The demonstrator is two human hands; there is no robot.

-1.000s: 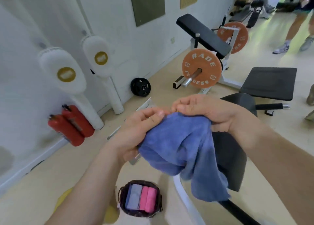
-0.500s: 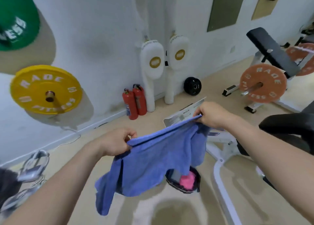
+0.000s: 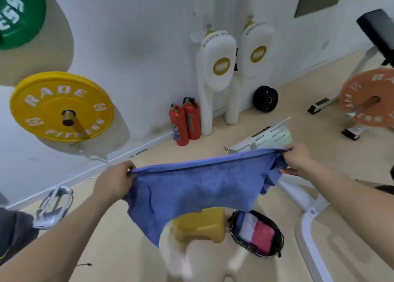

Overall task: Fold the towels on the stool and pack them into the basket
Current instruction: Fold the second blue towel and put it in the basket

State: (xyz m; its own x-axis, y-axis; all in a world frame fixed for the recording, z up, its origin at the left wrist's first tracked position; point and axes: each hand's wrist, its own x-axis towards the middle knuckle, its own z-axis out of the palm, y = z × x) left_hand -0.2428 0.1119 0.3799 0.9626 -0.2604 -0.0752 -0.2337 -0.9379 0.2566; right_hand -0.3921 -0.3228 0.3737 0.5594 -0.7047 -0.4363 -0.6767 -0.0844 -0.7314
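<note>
A blue towel [image 3: 198,188] hangs spread out in the air, its top edge stretched taut. My left hand [image 3: 116,178] pinches its left corner and my right hand [image 3: 297,159] pinches its right corner. Below the towel a yellow stool [image 3: 200,224] stands on the floor, its top bare as far as I can see. Right of the stool sits a dark woven basket [image 3: 275,232] holding folded towels, one grey-white and one pink.
Two red fire extinguishers [image 3: 185,121] and two white pads [image 3: 217,72] stand against the wall. A yellow weight plate [image 3: 61,106] is at left, an orange plate [image 3: 368,98] at right. A white machine frame [image 3: 307,213] runs along the floor right of the basket.
My hands have moved apart and pulled the bunched towel open into a flat sheet. The view has swung left and down, bringing the stool and basket under the towel.
</note>
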